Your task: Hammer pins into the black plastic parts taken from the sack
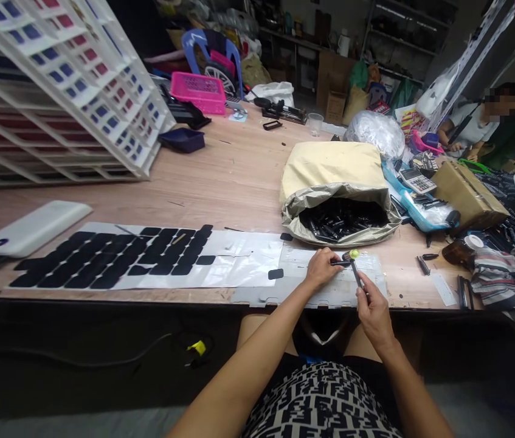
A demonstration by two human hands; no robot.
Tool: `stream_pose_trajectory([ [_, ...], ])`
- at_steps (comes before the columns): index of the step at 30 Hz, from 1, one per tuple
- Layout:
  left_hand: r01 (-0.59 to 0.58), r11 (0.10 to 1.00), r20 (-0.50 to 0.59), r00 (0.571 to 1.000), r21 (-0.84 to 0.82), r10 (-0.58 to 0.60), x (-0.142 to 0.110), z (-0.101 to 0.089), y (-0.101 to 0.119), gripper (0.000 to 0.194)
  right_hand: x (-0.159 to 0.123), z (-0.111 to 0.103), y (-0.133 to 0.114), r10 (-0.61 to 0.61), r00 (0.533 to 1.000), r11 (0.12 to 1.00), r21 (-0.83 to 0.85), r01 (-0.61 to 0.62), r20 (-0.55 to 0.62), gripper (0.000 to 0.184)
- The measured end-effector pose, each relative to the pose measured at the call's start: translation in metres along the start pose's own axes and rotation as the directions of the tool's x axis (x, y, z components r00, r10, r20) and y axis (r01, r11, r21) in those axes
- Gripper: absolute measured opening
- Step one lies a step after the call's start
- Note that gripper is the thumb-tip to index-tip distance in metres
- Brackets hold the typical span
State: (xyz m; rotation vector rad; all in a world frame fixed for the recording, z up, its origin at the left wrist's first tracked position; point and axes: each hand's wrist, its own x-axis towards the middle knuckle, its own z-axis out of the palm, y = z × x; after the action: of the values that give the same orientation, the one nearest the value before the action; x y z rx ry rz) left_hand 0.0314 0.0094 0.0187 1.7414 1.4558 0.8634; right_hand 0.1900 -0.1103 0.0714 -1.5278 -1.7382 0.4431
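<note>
My left hand (321, 268) is closed in a pinch on a small black part (340, 263) at the near edge of the wooden table (230, 176). My right hand (373, 308) is closed on a slim metal tool (356, 272), its tip touching the black part. A small yellow-green object (353, 253) lies just beyond the tip. Both hands hover over a white backing sheet (366, 267). Right behind them sits an open sack (337, 188) filled with black parts.
A long sheet of black adhesive pads (115, 258) lies to the left, with a white power bank (29, 228) beyond it. A white rack (56, 85) stands far left. A calculator (414, 179), a cardboard box (469, 194) and clutter fill the right side, where another person (489, 121) sits.
</note>
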Motion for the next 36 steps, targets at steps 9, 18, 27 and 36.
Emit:
stream_pose_trajectory([
  [9,0.010,1.000,-0.030,0.999,-0.013,-0.010,-0.001,0.000,0.005,0.010,0.008,0.008,0.003,-0.003,1.000,0.996,-0.087,0.005,0.020,0.044],
  [18,0.010,1.000,-0.049,0.999,0.003,-0.010,-0.002,0.001,0.005,0.011,0.022,-0.010,0.024,0.036,0.997,0.983,-0.177,-0.049,-0.072,0.044],
  [27,-0.014,1.000,-0.045,0.999,0.006,0.015,-0.002,0.002,0.003,0.010,0.055,-0.044,0.099,0.192,0.925,0.651,-0.663,-0.370,-0.328,0.041],
  [36,-0.536,0.828,-0.202,0.840,-0.164,0.504,-0.081,-0.019,0.000,0.017,0.051,-0.033,0.114,0.058,0.950,0.585,-0.760,-0.282,-0.307,0.037],
])
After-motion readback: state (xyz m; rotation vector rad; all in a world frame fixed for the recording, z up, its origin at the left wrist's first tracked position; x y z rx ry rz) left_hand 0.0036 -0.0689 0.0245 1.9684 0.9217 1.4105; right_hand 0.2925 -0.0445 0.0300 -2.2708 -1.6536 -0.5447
